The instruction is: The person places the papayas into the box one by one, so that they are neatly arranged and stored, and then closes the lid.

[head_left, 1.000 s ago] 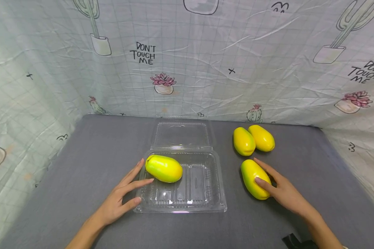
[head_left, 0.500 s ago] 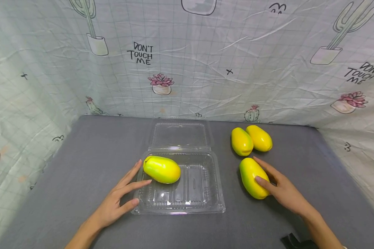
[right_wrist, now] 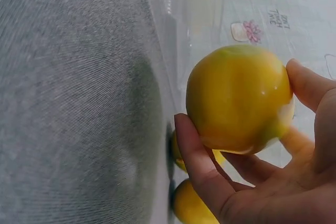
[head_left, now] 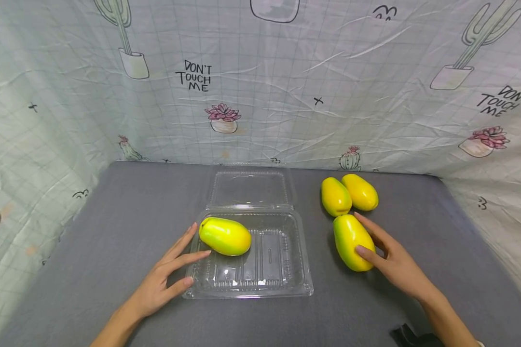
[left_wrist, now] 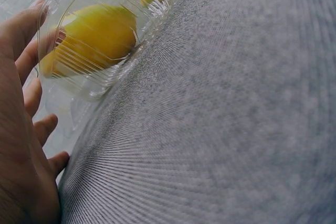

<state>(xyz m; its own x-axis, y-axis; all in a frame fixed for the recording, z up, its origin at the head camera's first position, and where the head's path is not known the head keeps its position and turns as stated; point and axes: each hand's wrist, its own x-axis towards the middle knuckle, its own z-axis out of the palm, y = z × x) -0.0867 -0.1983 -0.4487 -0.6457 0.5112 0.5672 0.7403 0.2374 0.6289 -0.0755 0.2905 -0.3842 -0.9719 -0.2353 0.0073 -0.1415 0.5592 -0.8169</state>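
In the head view my right hand [head_left: 399, 270] grips a yellow-green mango [head_left: 349, 241], thumb on the near side and fingers round the far side. The right wrist view shows this mango [right_wrist: 236, 98] raised off the grey cloth, its shadow below. My left hand [head_left: 158, 282] lies with spread fingers at the left edge of a clear plastic clamshell box [head_left: 307, 270], fingertips against its wall. Inside the box, on the left, another mango [head_left: 226, 236] lies on its side. The left wrist view shows that mango [left_wrist: 97, 38] through the ribbed plastic.
Two more mangoes, a left one [head_left: 335, 196] and a right one [head_left: 360, 192], lie together at the back right. The box's lid [head_left: 251, 188] is folded back behind it. Patterned cloth [head_left: 260, 96] hangs behind the table. A black object [head_left: 405, 335] lies by the right forearm.
The mango in my right hand has risen a little and moved slightly away toward the two at the back. My left hand keeps its place at the box; the head view has shifted slightly.
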